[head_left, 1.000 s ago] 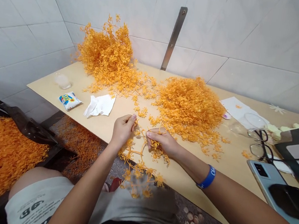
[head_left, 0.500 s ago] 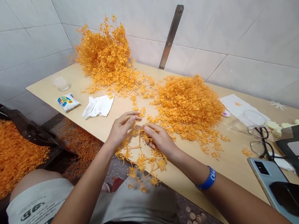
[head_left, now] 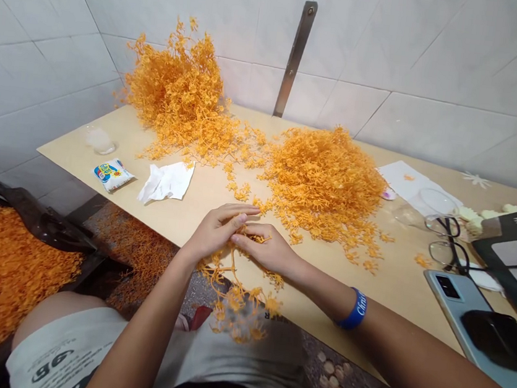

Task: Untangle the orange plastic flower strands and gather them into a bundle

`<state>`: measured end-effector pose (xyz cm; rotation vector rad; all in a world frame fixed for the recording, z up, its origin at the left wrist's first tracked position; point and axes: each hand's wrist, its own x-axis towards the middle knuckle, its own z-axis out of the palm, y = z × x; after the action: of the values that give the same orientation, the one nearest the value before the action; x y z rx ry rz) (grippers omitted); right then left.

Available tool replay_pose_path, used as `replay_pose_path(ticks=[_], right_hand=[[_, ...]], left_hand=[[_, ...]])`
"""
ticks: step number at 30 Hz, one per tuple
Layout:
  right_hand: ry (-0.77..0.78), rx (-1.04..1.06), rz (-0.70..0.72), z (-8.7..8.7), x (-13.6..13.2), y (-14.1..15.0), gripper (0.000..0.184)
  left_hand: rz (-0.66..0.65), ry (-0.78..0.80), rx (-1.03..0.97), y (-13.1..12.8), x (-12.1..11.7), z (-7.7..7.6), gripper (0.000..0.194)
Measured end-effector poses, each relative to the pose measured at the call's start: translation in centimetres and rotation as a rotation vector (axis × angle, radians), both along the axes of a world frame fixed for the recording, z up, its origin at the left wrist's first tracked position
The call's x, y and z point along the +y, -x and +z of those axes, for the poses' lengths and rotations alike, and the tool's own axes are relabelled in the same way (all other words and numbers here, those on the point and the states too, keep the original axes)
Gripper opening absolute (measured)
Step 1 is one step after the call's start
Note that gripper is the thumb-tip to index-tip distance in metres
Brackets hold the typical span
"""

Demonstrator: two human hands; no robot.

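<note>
An orange artificial flower sprig [head_left: 233,288] hangs over the table's front edge above my lap, its lower tips blurred. My left hand [head_left: 217,230] pinches the upper stem, thumb against extended fingers. Touching it from the right, my right hand [head_left: 271,245] has its fingers curled around the same sprig, with a bit of orange showing at the knuckles. The palms hide the exact joint between them. Just beyond the hands lies a heaped pile of orange sprigs [head_left: 328,180], with loose florets [head_left: 239,190] trailing from it.
Another tall orange pile [head_left: 177,85] stands at the back left. A snack packet [head_left: 112,174], crumpled white paper [head_left: 166,182] and a glass [head_left: 99,140] lie left. On the right are eyeglasses [head_left: 444,243], a phone [head_left: 453,309] and a dark box [head_left: 514,242]. More orange pieces [head_left: 0,289] fill the lower left.
Both hands have come together and shifted slightly down toward me, closing on the sprig's upper stem. The sprig's hanging end has swung and blurred.
</note>
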<state>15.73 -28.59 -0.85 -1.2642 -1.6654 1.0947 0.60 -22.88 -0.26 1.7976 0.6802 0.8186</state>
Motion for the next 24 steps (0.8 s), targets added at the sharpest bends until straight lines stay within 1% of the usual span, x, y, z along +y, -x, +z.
replay_pose_path(ticks=[4, 7, 9, 11, 14, 17, 21, 24], right_hand=[[-0.031, -0.047, -0.002, 0.02, -0.12, -0.26, 0.032], [-0.048, -0.046, -0.036, -0.06, -0.13, -0.18, 0.025], [-0.058, -0.041, -0.048, -0.21, -0.10, -0.09, 0.018], [-0.067, -0.044, -0.041, -0.41, -0.05, -0.06, 0.016], [-0.076, -0.065, -0.032, -0.68, -0.06, -0.11, 0.016], [-0.083, -0.071, -0.038, -0.76, -0.20, -0.12, 0.020], [-0.113, -0.059, -0.029, -0.35, -0.38, 0.02, 0.020], [-0.166, -0.028, -0.028, 0.02, -0.38, 0.07, 0.019]], left_hand=[[0.029, 0.075, -0.032, 0.19, 0.00, -0.23, 0.036], [0.019, 0.080, -0.093, 0.26, 0.00, -0.34, 0.036], [0.002, 0.067, -0.116, 0.20, -0.04, -0.28, 0.035], [-0.015, 0.039, -0.100, 0.10, -0.10, -0.12, 0.033], [-0.030, 0.006, -0.067, -0.01, -0.15, 0.14, 0.032], [-0.073, 0.010, -0.039, 0.07, -0.09, 0.25, 0.034], [-0.146, 0.024, -0.023, 0.34, 0.09, 0.15, 0.036], [-0.168, 0.047, -0.047, 0.47, 0.18, 0.09, 0.036]])
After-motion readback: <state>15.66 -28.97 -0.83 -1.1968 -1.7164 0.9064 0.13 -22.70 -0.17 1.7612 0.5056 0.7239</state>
